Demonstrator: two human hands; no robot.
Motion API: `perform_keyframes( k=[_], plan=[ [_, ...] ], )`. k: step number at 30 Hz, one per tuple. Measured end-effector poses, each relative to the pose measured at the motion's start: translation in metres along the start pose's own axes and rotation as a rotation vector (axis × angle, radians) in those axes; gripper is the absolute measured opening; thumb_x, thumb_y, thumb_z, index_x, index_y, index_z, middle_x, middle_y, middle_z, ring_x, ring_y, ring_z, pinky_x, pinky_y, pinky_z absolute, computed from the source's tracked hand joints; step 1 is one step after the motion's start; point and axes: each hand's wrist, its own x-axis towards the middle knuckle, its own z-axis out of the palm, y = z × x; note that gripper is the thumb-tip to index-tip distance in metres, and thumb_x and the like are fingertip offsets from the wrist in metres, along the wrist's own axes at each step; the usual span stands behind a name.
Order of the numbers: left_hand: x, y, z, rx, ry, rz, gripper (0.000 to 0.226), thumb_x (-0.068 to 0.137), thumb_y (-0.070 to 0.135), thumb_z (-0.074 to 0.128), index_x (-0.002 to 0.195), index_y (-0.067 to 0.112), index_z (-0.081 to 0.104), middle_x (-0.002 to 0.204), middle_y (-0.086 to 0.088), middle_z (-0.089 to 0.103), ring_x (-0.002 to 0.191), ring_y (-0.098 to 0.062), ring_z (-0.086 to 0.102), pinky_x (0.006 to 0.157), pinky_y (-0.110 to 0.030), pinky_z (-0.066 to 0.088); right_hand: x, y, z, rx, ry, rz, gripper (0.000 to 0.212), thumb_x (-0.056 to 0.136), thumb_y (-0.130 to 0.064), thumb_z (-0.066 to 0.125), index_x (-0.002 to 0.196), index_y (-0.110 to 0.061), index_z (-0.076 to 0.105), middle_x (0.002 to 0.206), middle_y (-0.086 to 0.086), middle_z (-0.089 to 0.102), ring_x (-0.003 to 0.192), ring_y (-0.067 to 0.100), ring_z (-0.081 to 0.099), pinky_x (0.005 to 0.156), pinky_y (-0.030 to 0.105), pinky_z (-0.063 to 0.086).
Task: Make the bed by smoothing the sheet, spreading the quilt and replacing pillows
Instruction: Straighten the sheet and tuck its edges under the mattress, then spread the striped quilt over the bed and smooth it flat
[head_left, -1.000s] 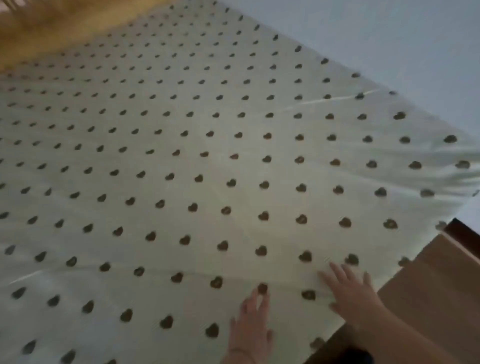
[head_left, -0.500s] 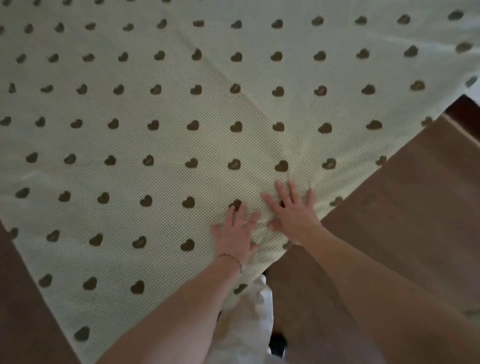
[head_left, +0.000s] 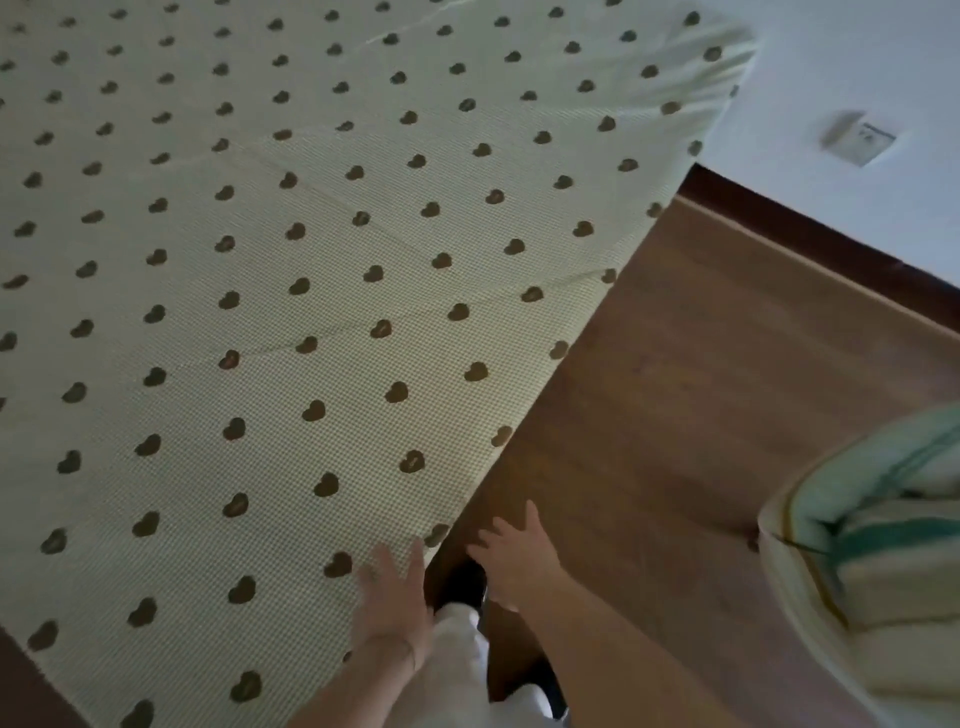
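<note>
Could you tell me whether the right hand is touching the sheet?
Apart. The head view shows the right hand past the sheet's edge, over the floor, dark gap between.

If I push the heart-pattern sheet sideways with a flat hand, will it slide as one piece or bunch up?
Probably it bunches. The sheet already shows shallow creases running across it, so it looks thin and floppy. Its far corner hangs gathered over the bed's edge, suggesting it drapes rather than holds shape. The left hand lies flat on it, so light pressure seems enough to move it.
</note>
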Motion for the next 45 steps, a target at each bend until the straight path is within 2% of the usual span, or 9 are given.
perform_keyframes(
  k=[2, 4, 11, 18, 24, 32, 39, 42, 45],
  plan=[
    [0.001, 0.004, -0.023, 0.042, 0.055, 0.073, 0.066, 0.100, 0.039, 0.041, 0.154, 0.026, 0.007, 0.160, -0.009, 0.009, 0.146, -0.027, 0.017, 0.111, -0.037, 0.036, -0.024, 0.002, 0.013, 0.221, 0.002, 0.040, 0.063, 0.101, -0.034, 0.046, 0.156, -0.030, 0.016, 0.164, -0.004, 0.009, 0.151, 0.020, 0.005, 0.116, 0.061, 0.000],
    [0.005, 0.017, -0.061, 0.057, 0.131, 0.205, 0.061, 0.100, 0.039, 0.042, 0.153, 0.025, 0.016, 0.157, -0.005, 0.021, 0.142, -0.023, 0.025, 0.109, -0.037, 0.038, -0.059, 0.016, 0.009, 0.396, 0.107, 0.104, 0.063, 0.100, -0.031, 0.048, 0.155, -0.032, 0.017, 0.164, -0.007, 0.007, 0.151, 0.017, 0.005, 0.119, 0.056, 0.004],
    [-0.057, 0.113, -0.223, -0.006, 0.408, 0.527, 0.055, 0.097, 0.031, 0.052, 0.146, 0.019, 0.031, 0.144, -0.004, 0.039, 0.129, -0.021, 0.041, 0.102, -0.037, 0.045, -0.226, 0.091, -0.032, 0.485, 0.401, 0.549, 0.058, 0.098, -0.036, 0.049, 0.152, -0.033, 0.027, 0.162, -0.006, 0.015, 0.148, 0.020, 0.015, 0.117, 0.046, 0.021],
    [-0.190, 0.209, -0.291, -0.129, 0.345, 0.822, 0.053, 0.095, 0.031, 0.054, 0.144, 0.021, 0.037, 0.142, -0.005, 0.041, 0.129, -0.022, 0.043, 0.104, -0.035, 0.039, -0.404, 0.072, -0.055, 0.767, 0.687, 0.916, 0.045, 0.099, -0.035, 0.050, 0.143, -0.029, 0.044, 0.157, -0.005, 0.030, 0.143, 0.021, 0.026, 0.114, 0.040, 0.029],
    [-0.279, 0.292, -0.291, -0.167, 0.220, 1.041, 0.051, 0.093, 0.032, 0.056, 0.141, 0.022, 0.042, 0.137, -0.004, 0.046, 0.111, -0.019, 0.055, 0.090, -0.032, 0.047, -0.499, 0.047, 0.000, 0.988, 0.884, 1.104, 0.038, 0.099, -0.040, 0.051, 0.136, -0.032, 0.051, 0.156, -0.004, 0.032, 0.142, 0.023, 0.028, 0.114, 0.041, 0.028],
    [-0.376, 0.409, -0.222, 0.009, 0.120, 1.247, 0.058, 0.092, 0.033, 0.060, 0.144, 0.017, 0.039, 0.140, -0.010, 0.044, 0.124, -0.024, 0.048, 0.099, -0.034, 0.042, -0.623, 0.044, 0.111, 1.135, 0.954, 1.360, 0.040, 0.098, -0.039, 0.054, 0.137, -0.029, 0.052, 0.156, -0.002, 0.030, 0.142, 0.023, 0.025, 0.114, 0.039, 0.028],
    [-0.433, 0.499, -0.149, 0.063, 0.072, 1.291, 0.065, 0.090, 0.030, 0.065, 0.146, 0.013, 0.036, 0.148, -0.012, 0.040, 0.134, -0.026, 0.042, 0.108, -0.036, 0.037, -0.723, 0.079, 0.213, 1.164, 0.943, 1.448, 0.045, 0.096, -0.041, 0.055, 0.139, -0.030, 0.048, 0.158, -0.001, 0.025, 0.144, 0.024, 0.021, 0.115, 0.042, 0.029],
    [-0.441, 0.527, -0.135, 0.078, 0.078, 1.278, 0.068, 0.089, 0.031, 0.066, 0.146, 0.015, 0.034, 0.150, -0.013, 0.035, 0.135, -0.028, 0.039, 0.110, -0.038, 0.036, -0.748, 0.096, 0.239, 1.164, 0.938, 1.501, 0.056, 0.094, -0.043, 0.058, 0.145, -0.030, 0.040, 0.160, 0.000, 0.019, 0.145, 0.025, 0.019, 0.116, 0.041, 0.028],
    [-0.440, 0.559, -0.134, 0.088, 0.101, 1.258, 0.071, 0.087, 0.032, 0.069, 0.146, 0.015, 0.034, 0.150, -0.015, 0.032, 0.134, -0.030, 0.040, 0.109, -0.039, 0.037, -0.761, 0.113, 0.259, 1.217, 0.950, 1.547, 0.082, 0.087, -0.050, 0.065, 0.153, -0.033, 0.021, 0.163, -0.001, 0.005, 0.148, 0.029, 0.011, 0.118, 0.043, 0.024]
  ],
)
